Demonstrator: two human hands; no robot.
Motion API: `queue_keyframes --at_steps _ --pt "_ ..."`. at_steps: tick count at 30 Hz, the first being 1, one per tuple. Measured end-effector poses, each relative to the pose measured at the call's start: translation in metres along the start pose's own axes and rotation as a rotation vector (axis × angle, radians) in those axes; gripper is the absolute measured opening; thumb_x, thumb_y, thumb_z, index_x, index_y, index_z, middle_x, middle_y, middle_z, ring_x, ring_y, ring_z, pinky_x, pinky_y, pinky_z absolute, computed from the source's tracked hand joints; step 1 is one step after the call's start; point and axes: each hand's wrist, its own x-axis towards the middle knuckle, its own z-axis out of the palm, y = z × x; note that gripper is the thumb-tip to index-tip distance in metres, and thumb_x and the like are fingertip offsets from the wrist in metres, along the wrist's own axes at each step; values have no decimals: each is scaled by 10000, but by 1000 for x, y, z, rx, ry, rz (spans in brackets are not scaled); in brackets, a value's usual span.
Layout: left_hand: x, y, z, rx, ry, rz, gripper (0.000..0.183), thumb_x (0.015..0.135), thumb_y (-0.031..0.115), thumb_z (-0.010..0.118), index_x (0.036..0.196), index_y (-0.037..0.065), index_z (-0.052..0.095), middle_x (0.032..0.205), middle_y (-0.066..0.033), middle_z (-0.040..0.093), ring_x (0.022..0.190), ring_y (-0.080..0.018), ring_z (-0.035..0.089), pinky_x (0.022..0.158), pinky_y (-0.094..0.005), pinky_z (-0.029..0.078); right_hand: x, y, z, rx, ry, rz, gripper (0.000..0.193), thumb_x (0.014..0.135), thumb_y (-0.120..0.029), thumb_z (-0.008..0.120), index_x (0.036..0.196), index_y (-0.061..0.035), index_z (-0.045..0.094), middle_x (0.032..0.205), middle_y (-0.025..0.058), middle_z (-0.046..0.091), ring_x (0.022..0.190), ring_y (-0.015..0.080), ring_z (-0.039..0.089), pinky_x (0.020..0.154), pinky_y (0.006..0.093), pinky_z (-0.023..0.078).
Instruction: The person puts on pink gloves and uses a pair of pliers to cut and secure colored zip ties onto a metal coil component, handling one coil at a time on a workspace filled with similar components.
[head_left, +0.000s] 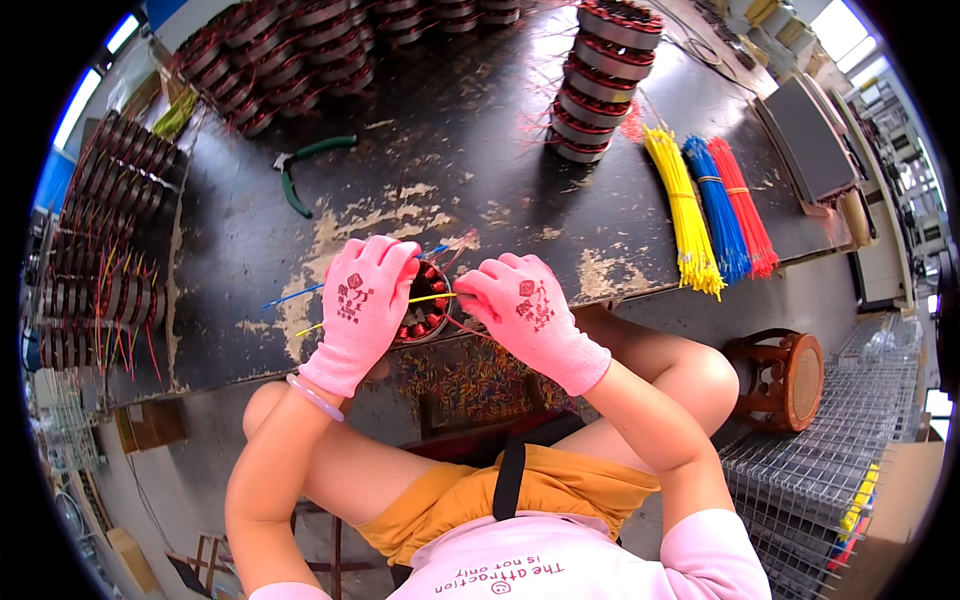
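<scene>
A ring-shaped motor stator [437, 326] with red-brown copper windings lies at the table's near edge, between my pink-gloved hands. My left hand [362, 305] is closed over its left side, covering part of the ring; exactly what its fingertips grip is hidden. A yellow wire [430, 297] crosses the stator's opening, and my right hand [520, 312] pinches its right end. Past the left hand stick out a blue wire [290, 296] and a short yellow end [310, 329]. Thin reddish wire ends [460, 243] rise behind the stator.
Green-handled pliers [300, 172] lie farther back. One stator stack [600, 85] stands behind; more stacks [280, 55] line the far left. Yellow [685, 210], blue [718, 205] and red wire bundles [743, 205] lie right. A wooden stool [775, 378] stands beside a wire rack [830, 430].
</scene>
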Motion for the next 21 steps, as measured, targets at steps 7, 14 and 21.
queue_keyframes --at_steps 7,14,21 --pt "11 17 -20 -121 32 -55 298 850 7 630 1136 89 647 1044 -102 624 956 -335 615 826 -422 507 11 10 -22 623 -218 442 289 961 -198 655 1149 19 689 983 108 697 909 153 657 821 315 529" --pt "6 23 8 -418 -11 -213 362 887 40 623 1241 111 621 1054 -115 608 923 -340 647 768 -410 535 48 27 -5 1106 -510 778 301 931 -240 721 1131 -15 710 883 -41 680 728 22 555 626 192 428" --pt "5 25 8 -362 0 -189 323 925 18 598 1231 117 632 1037 -107 657 920 -338 673 758 -396 546 39 13 -6 1109 -316 776 214 926 -162 685 1060 4 693 851 -24 665 711 19 512 622 198 408"
